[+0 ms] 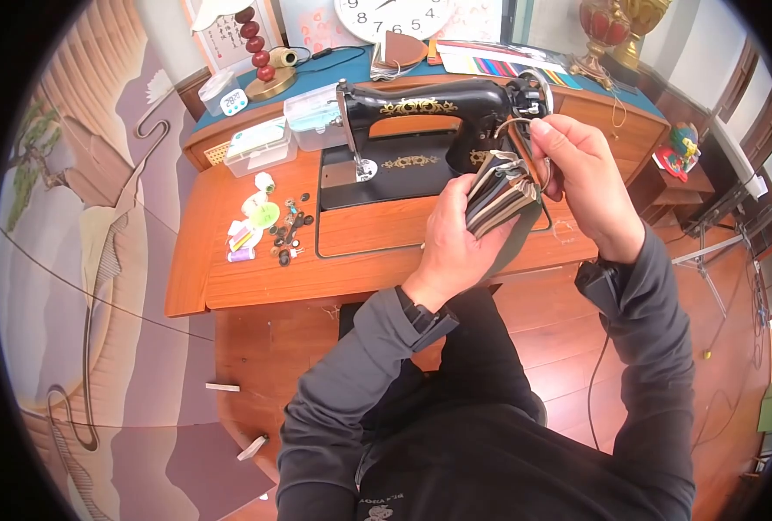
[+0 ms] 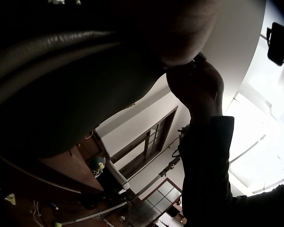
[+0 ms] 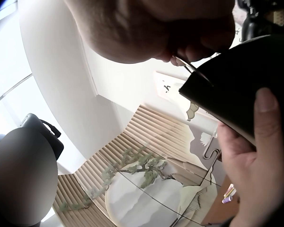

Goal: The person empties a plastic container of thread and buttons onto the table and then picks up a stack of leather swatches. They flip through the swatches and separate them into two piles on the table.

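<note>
In the head view, a dark layered item [image 1: 501,198] with several pale-edged leaves is gripped by my left hand [image 1: 457,236], over the sewing machine's right side. My right hand [image 1: 587,174] pinches a thin brown cord or strip [image 1: 516,122] just above and right of it. From the right wrist, the item's dark outer side [image 3: 227,90] shows, with the left thumb lying on it and the left hand [image 3: 262,158] below; the right hand [image 3: 156,28] is at its upper left edge. The left wrist view is very dark; the item [image 2: 80,94] fills its left part.
A black sewing machine [image 1: 429,102] stands on the wooden table [image 1: 269,282]. Left of it are clear plastic boxes [image 1: 260,149], loose dark buttons [image 1: 289,233] and thread spools [image 1: 241,255]. Behind are a lamp base [image 1: 270,82], a clock [image 1: 390,16] and colour strips [image 1: 499,68].
</note>
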{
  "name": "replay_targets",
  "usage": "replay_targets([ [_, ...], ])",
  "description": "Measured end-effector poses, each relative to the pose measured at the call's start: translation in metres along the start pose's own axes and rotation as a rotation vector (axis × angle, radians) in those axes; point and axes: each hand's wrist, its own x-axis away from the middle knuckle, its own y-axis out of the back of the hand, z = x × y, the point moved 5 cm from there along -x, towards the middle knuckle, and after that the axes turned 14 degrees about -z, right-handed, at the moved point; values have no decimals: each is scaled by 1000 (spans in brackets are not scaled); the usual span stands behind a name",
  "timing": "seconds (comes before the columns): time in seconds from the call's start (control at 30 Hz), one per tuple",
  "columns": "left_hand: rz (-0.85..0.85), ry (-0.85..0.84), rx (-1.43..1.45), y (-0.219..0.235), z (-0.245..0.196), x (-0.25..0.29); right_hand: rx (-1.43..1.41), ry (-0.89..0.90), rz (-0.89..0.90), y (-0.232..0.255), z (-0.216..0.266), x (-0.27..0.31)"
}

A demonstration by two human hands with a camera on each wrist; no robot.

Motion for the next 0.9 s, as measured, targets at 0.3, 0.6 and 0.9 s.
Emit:
replay_targets([
  [0.3,-27,16,69,-4,-2,0,218,8,62,-11,-2,-22],
  [0.6,47,44,35,-3,-2,0,362,-33,172,-14,6,-28],
  [0.9,6,9,99,-6,-2,2,492,16,335,-18,10,-34],
])
